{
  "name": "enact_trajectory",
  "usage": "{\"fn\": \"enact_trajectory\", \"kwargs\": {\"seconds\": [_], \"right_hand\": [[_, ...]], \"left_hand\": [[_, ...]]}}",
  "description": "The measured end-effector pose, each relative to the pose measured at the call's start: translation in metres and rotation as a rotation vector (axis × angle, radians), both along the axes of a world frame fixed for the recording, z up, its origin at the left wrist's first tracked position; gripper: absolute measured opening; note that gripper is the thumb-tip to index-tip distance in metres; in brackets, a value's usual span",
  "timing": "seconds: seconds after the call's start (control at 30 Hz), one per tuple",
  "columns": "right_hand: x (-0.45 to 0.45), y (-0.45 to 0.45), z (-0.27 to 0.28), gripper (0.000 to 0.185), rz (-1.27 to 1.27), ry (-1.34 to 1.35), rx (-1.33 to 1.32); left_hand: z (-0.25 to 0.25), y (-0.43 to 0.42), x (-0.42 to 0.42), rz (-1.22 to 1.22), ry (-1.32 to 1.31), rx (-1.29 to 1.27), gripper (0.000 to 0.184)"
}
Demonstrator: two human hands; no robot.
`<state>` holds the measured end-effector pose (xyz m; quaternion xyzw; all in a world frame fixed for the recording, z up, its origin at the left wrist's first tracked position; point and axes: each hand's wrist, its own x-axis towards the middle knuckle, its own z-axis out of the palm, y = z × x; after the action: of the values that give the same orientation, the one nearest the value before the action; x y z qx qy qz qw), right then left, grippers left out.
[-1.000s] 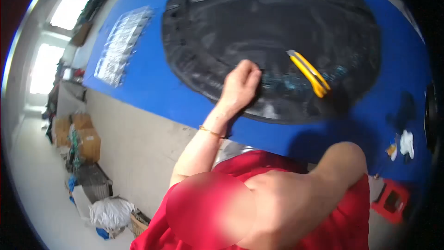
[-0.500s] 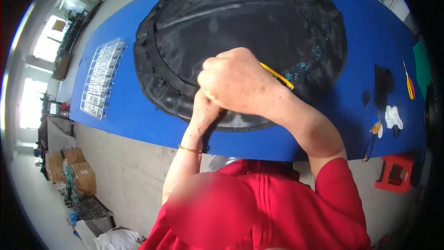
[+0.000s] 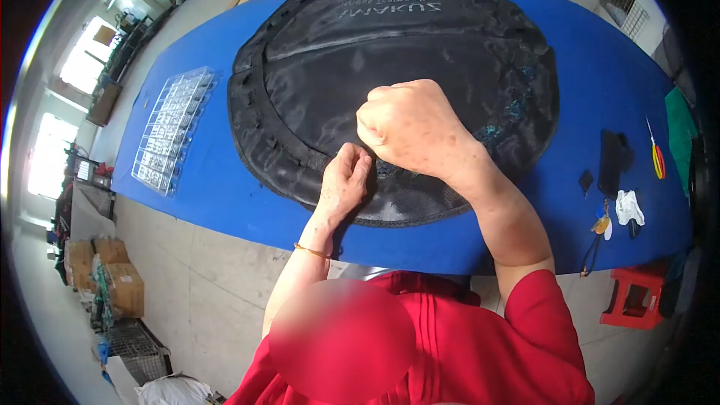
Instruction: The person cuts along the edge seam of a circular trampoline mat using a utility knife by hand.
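Evidently under fisted right hand (image 3: 412,124), curled left hand (image 3: 344,184) (grip unclear): black mat (image 3: 322,90)

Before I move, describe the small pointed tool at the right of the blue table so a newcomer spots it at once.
Find the big blue table with its round black mat, then look right, toward the edge. There, to the right of a black item and a crumpled white item, lies a slim pointed tool. Its yellow-and-red handle sets it apart from those two.
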<state>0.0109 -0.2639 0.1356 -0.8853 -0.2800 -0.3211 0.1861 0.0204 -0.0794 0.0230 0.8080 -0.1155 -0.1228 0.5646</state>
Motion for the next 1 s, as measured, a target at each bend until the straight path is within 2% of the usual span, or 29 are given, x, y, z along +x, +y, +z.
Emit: {"fn": "enact_trajectory", "kwargs": {"seconds": [0.1,0.23,0.27,0.3,0.33,0.37,0.4,0.43,0.53,0.57,0.6,0.63,0.7,0.73,0.8,1.0], "right_hand": [[0.0,-0.003,0.004,0.024,-0.011,-0.031,0.008],[-0.031,0.001,0.037,0.029,0.159,-0.124,0.102],[-0.049,-0.001,0.052,0.013,0.251,-0.093,0.091],[-0.06,0.004,0.057,0.03,0.303,-0.151,0.21],[-0.077,0.011,0.061,0.025,0.261,-0.086,0.256],[-0.103,0.019,0.062,0.017,0.161,-0.03,0.332],[-0.12,0.024,0.067,0.014,0.064,0.017,0.403],[-0.125,0.016,0.079,0.019,0.157,-0.106,0.227],[-0.129,0.017,0.081,0.02,0.199,-0.036,0.356],[-0.13,0.018,0.08,0.02,0.223,-0.016,0.388],[-0.131,0.019,0.08,0.02,0.237,-0.031,0.409],[-0.132,0.021,0.079,0.021,0.262,-0.02,0.435],[-0.133,0.025,0.077,0.021,0.3,-0.01,0.486],[-0.134,0.027,0.075,0.022,0.31,0.01,0.513],[-0.133,0.032,0.071,0.023,0.325,0.042,0.557],[-0.133,0.046,0.058,0.025,0.403,0.048,0.649]], "left_hand": [[0.004,-0.001,-0.001,0.002,0.01,-0.001,0.015],[0.004,0.006,0.0,-0.067,-0.057,0.039,0.017],[-0.021,-0.004,0.001,0.127,-0.212,0.074,0.019],[0.021,0.004,-0.002,-0.1,-0.325,0.217,0.019],[-0.019,0.009,0.007,-0.039,-0.023,-0.091,0.018],[-0.013,0.004,0.004,-0.041,-0.118,-0.086,0.016],[-0.004,0.003,0.003,-0.02,0.032,-0.012,0.014],[-0.008,0.003,0.003,-0.007,0.034,-0.071,0.014],[0.008,-0.001,-0.001,0.007,0.015,0.045,0.016],[0.0,-0.001,0.004,-0.067,0.025,-0.253,0.015],[-0.001,0.0,0.004,-0.003,-0.055,0.074,0.015],[-0.007,0.001,0.003,0.0,-0.045,0.079,0.015],[-0.007,-0.001,0.005,-0.012,-0.077,-0.083,0.015],[-0.005,0.001,0.004,-0.001,-0.088,0.038,0.016],[0.006,-0.003,-0.002,0.057,0.085,0.023,0.014],[0.009,-0.002,-0.001,0.021,0.035,0.065,0.014]]}}
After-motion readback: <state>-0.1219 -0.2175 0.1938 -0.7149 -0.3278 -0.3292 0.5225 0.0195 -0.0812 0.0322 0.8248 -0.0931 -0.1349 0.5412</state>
